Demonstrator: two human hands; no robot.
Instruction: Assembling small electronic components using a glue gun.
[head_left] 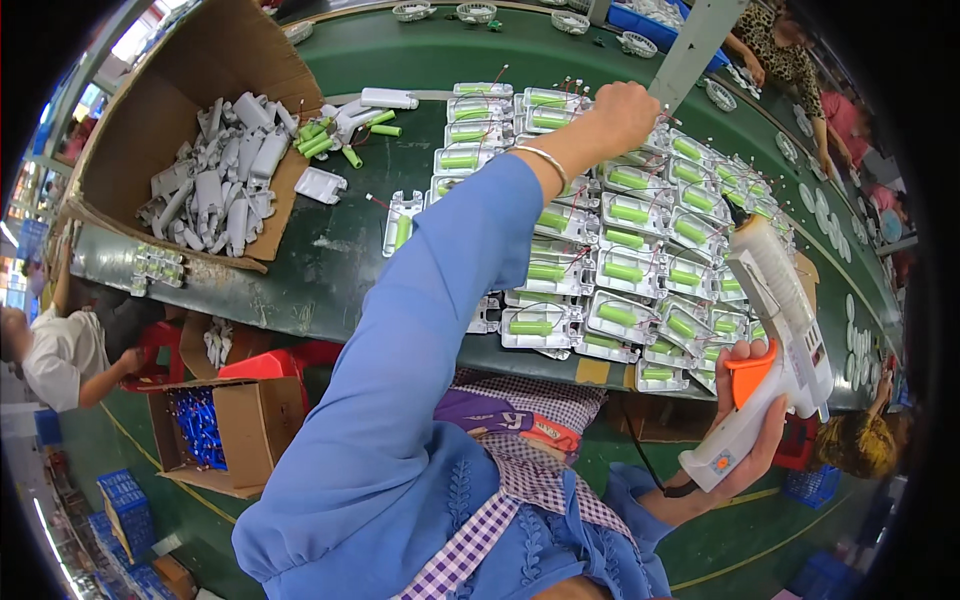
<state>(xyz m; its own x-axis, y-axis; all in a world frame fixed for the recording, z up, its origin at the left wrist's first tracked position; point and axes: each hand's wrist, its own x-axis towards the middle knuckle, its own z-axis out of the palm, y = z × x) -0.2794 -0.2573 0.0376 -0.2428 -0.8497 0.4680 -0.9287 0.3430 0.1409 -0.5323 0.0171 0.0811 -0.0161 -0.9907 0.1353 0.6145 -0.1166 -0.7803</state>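
my left arm goes up and away from me across the green bench (325,265), its blue sleeve (405,335) pushed back above the wrist, where a pale bangle (543,168) sits. at the far end my left hand (625,115) is turned back-up over the top of the rows of white casings (562,332), knuckles bent and fingers curled downward. the tips are hidden behind the hand, so i cannot tell whether they are pinching anything or simply resting among the casings and thin wires.

my right arm is bent close to my side, with the forearm rising from below. my right hand (768,440) is wrapped around the handle of a white glue gun (785,310), fingers closed in at its orange trigger (752,373). i hold it tilted, the nozzle (738,212) pointing up and a little left over the right part of the rows, the handle slanting down toward my wrist.

the casings lie in crowded rows in front of me, between my two hands and to either side of my left forearm, most with a green cell (625,272) inside. one lone casing (405,207) sits left of the rows, beyond my sleeve.
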